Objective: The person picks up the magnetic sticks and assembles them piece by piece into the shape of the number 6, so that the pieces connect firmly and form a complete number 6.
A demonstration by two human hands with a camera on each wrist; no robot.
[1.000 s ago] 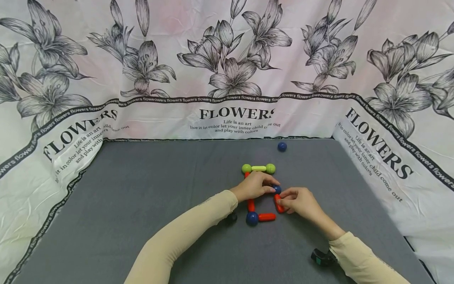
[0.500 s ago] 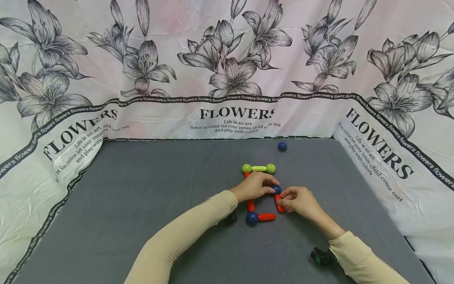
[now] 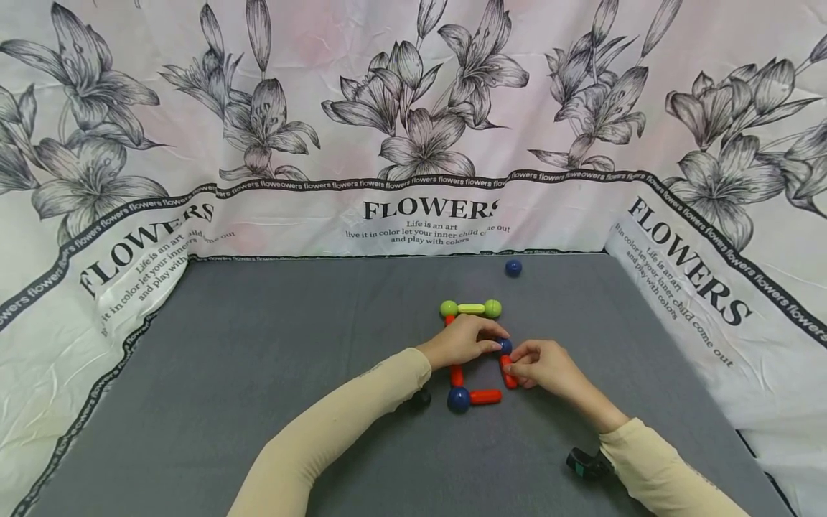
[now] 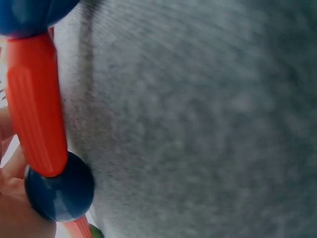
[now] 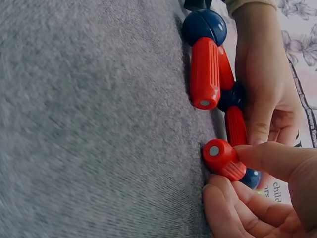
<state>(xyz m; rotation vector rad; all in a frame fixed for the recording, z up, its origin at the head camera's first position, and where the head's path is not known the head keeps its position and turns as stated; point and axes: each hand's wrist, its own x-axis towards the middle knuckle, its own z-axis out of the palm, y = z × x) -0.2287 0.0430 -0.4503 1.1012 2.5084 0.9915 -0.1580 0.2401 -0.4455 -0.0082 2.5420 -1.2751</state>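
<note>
With thumb and fingers, my left hand (image 3: 465, 339) holds a dark blue ball (image 3: 505, 346) at the right of a frame of magnetic rods and balls. My right hand (image 3: 545, 370) pinches a red magnetic rod (image 3: 508, 372) that meets this ball. Its free end, with a metal disc, faces the right wrist camera. At the near corner a larger blue ball (image 3: 459, 398) joins a red rod (image 3: 486, 396) pointing right. The left side, partly hidden by my left hand, shows in the left wrist view as a red rod (image 4: 37, 106) between blue balls, one being the middle ball (image 4: 59, 187).
A light green rod (image 3: 471, 309) between two green balls forms the far side. A loose blue ball (image 3: 513, 268) lies near the table's back edge. Flower-printed cloth (image 3: 426, 215) hangs behind the grey table (image 3: 278, 309). A black strap device (image 3: 588, 463) sits at the right wrist.
</note>
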